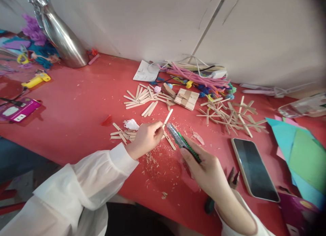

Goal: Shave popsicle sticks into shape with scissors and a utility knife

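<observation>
The left hand (147, 137) pinches a tilted stick (168, 116) above the red table (84, 127); the right hand (202, 166) is wrapped around a cutter (181, 139), its tip just beside the stick, contact unclear; shavings (152, 163) lie scattered below, a phone (254, 169) to the right

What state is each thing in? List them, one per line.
Left hand: closed on a wooden stick
Right hand: closed around utility knife
Wooden stick: held at a slant
Utility knife: held, front end near the stick
Phone: lying flat, screen dark
Metal jug: standing
Wood shavings: scattered
Stick bundle: banded together
Loose sticks: scattered, crisscrossed
Coloured papers: overlapping
</observation>
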`<action>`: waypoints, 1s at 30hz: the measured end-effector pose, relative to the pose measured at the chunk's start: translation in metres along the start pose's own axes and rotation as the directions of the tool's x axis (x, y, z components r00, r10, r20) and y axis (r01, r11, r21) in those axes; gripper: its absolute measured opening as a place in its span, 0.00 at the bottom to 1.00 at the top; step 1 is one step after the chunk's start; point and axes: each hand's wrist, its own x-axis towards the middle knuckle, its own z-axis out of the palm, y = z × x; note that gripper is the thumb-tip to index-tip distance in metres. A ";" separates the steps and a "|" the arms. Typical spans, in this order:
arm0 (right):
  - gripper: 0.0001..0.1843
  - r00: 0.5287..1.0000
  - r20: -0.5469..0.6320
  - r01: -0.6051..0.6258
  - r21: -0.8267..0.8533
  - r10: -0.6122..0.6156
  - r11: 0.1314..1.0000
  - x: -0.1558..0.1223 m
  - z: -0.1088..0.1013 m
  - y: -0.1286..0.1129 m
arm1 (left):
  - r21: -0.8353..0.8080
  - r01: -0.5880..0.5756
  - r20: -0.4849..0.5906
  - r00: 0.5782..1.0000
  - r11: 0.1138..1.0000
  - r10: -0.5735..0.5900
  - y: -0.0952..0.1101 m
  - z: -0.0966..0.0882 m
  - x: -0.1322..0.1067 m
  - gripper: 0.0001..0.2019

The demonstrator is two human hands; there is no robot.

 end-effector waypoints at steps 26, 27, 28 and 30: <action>0.27 0.998 -0.052 -0.027 -0.086 0.022 0.996 0.001 0.000 0.000 | -0.308 0.110 0.021 0.994 0.945 -0.109 -0.010 0.009 0.003 0.08; 0.27 0.999 -0.041 -0.029 -0.082 0.026 0.996 0.001 0.000 0.000 | -0.310 0.110 0.020 0.994 0.944 -0.109 -0.011 0.010 0.003 0.08; 0.27 0.999 -0.032 -0.032 -0.078 0.030 0.996 0.001 0.000 0.000 | -0.312 0.109 0.019 0.994 0.944 -0.108 -0.011 0.010 0.003 0.08; 0.27 0.999 -0.019 -0.037 -0.073 0.036 0.997 0.000 0.000 0.000 | -0.316 0.104 0.017 0.994 0.943 -0.104 -0.011 0.010 0.003 0.08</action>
